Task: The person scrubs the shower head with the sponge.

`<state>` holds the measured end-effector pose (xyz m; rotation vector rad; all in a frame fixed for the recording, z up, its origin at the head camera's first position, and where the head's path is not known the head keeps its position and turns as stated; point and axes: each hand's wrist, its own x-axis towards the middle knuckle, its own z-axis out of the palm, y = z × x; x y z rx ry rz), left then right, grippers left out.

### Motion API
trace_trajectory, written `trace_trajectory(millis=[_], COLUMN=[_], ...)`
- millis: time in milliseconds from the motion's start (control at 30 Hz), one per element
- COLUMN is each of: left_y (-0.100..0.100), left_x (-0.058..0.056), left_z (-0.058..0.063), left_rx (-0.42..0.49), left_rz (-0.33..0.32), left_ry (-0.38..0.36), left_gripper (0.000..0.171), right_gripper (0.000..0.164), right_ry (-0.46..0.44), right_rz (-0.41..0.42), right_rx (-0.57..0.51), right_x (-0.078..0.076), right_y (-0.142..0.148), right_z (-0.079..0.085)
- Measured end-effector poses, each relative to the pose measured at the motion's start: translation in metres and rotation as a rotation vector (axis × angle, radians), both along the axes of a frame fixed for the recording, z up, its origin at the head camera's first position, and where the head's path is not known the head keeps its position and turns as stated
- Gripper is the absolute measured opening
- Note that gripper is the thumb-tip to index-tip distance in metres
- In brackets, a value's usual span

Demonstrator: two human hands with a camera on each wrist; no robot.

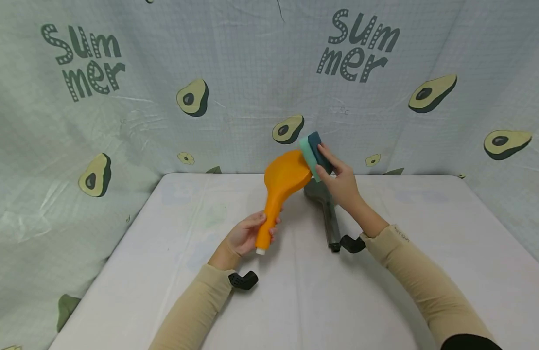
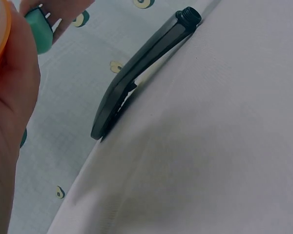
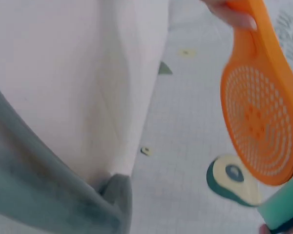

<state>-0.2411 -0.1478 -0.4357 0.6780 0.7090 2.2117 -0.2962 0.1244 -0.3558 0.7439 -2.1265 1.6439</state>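
My left hand grips an orange shower head by its handle, holding it tilted above the table. The perforated spray face shows in the right wrist view, turned away from the head camera. In my right hand is a two-layer sponge, light green on one side and dark blue on the other. Its green side lies against the rim of the orange head. A dark grey shower head rests on the table below my right hand; its threaded handle end faces the near side.
A white cloth covers the table. Behind it hangs a pale curtain printed with avocados and lettering. Black wrist devices sit on both sleeves.
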Motion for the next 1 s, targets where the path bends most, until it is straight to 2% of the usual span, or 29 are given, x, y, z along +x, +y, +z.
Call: trace_trajectory(millis=[100, 167, 267, 367, 433, 533, 633, 700, 767, 833, 1000], left_y=[0.001, 0.002, 0.005, 0.005, 0.005, 0.004, 0.002, 0.001, 0.001, 0.002, 0.005], left_x=[0.0, 0.0, 0.001, 0.003, 0.003, 0.004, 0.004, 0.003, 0.003, 0.003, 0.004], left_z=[-0.001, -0.002, -0.002, -0.001, 0.0, 0.003, 0.004, 0.004, 0.004, 0.004, 0.004], left_rx=[-0.046, -0.08, -0.115, -0.112, -0.096, -0.048, -0.005, 0.006, 0.007, 0.008, 0.013], left_rz=[-0.002, 0.005, 0.028, 0.074, 0.11, 0.142, 0.136, 0.132, 0.13, 0.129, 0.108], left_ry=[0.039, 0.067, 0.086, 0.055, 0.028, -0.026, -0.056, -0.066, -0.066, -0.069, -0.08], left_gripper=[0.028, 0.027, 0.028, 0.028, 0.027, 0.027, 0.029, 0.03, 0.03, 0.031, 0.031], right_gripper=[0.051, 0.051, 0.052, 0.051, 0.051, 0.054, 0.055, 0.054, 0.053, 0.054, 0.055], right_ry=[-0.2, -0.288, -0.316, -0.258, -0.184, -0.014, 0.257, 0.443, 0.588, 0.68, 0.8], right_rz=[0.009, 0.004, 0.005, 0.045, 0.059, 0.041, 0.006, 0.002, 0.007, 0.033, 0.089], right_rx=[-0.089, -0.126, -0.133, -0.088, -0.015, 0.181, 0.402, 0.497, 0.556, 0.598, 0.695], right_x=[-0.006, -0.008, -0.009, -0.005, -0.001, 0.008, 0.016, 0.018, 0.019, 0.019, 0.02], right_y=[0.009, 0.013, 0.016, 0.015, 0.011, 0.003, -0.007, -0.012, -0.016, -0.019, -0.018], right_z=[0.005, 0.006, 0.006, 0.004, 0.002, 0.001, -0.002, -0.005, -0.008, -0.01, -0.011])
